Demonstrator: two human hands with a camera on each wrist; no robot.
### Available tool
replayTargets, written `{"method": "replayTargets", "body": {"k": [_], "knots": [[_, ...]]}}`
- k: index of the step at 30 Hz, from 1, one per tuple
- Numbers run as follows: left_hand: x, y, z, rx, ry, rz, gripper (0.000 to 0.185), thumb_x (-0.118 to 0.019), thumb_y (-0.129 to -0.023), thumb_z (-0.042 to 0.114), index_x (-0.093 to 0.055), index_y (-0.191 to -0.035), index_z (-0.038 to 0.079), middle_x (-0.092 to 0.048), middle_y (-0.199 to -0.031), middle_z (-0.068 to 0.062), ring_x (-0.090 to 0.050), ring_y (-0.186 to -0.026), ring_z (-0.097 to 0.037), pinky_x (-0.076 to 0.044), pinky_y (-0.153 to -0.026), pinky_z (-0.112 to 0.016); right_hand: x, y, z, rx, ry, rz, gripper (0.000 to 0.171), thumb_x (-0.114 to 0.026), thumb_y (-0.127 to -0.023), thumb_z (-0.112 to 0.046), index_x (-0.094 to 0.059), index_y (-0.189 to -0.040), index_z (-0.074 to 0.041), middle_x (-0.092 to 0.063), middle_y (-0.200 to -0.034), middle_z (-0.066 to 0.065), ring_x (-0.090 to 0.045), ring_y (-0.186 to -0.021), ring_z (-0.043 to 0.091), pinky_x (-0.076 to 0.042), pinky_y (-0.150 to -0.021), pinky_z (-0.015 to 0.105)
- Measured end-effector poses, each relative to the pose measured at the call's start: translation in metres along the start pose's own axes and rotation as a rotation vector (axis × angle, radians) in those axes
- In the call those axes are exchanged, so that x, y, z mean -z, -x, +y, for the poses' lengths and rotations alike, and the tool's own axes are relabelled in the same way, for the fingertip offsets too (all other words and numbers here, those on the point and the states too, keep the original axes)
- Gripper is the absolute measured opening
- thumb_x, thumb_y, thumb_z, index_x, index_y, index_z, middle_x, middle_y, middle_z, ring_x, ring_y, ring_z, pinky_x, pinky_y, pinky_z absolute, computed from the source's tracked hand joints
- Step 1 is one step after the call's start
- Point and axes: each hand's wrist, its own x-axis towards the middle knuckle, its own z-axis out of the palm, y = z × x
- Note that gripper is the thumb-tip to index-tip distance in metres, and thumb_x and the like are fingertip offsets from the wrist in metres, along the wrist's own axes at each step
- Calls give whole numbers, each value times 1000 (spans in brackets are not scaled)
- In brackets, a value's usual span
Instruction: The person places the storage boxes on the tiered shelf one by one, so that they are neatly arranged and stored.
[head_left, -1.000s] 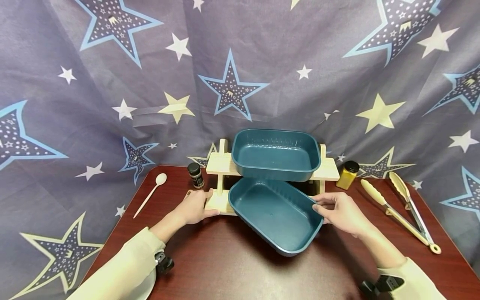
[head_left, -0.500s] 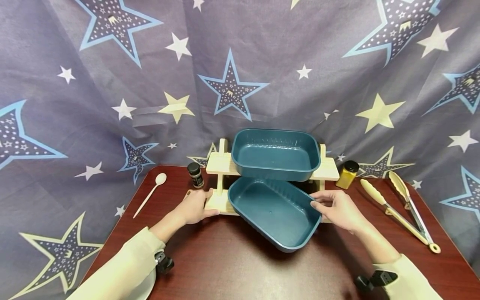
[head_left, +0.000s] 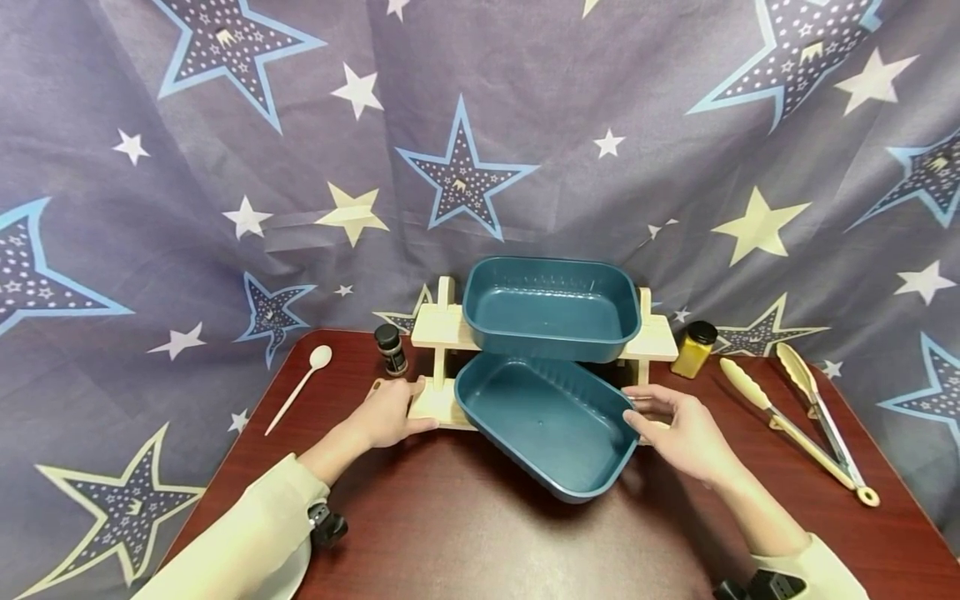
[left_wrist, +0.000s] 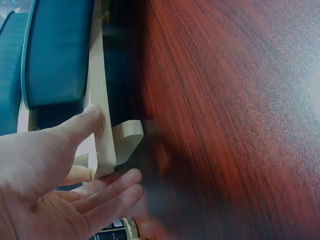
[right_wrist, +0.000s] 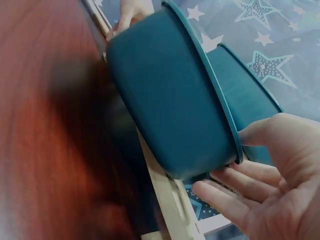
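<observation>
Teal and set at an angle, the lower dish [head_left: 551, 429] sits on the wooden rack's bottom shelf [head_left: 435, 404], its near corner jutting out over the counter [head_left: 465, 533]. Your right hand [head_left: 678, 425] has a narrow grip on its right end, thumb at the rim, fingers by the outer wall. Your left hand [head_left: 386, 412] holds the shelf's left end, near a black-capped shaker [head_left: 392, 352]. Above, the upper dish [head_left: 551, 317] rests squarely.

Red-brown table [head_left: 480, 542] bearing spoon [head_left: 303, 382], bottle [head_left: 392, 350], wooden rack [head_left: 440, 327], yellow jar [head_left: 692, 353], tongs [head_left: 806, 444]
</observation>
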Motion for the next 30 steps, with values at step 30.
{"method": "replayTargets", "body": {"k": [30], "knots": [[17,6,20,-36,4,7,79,-87,-87,44,-64,-137,-12,-76,-113,-29,-76,-96,-35,-59,-84,-50,-7,6,1,-20,-60,120,42,-74,-101,-22,-67,-140,-6,-75,-130,21,-69,-106,-9,-55,-81,11]]}}
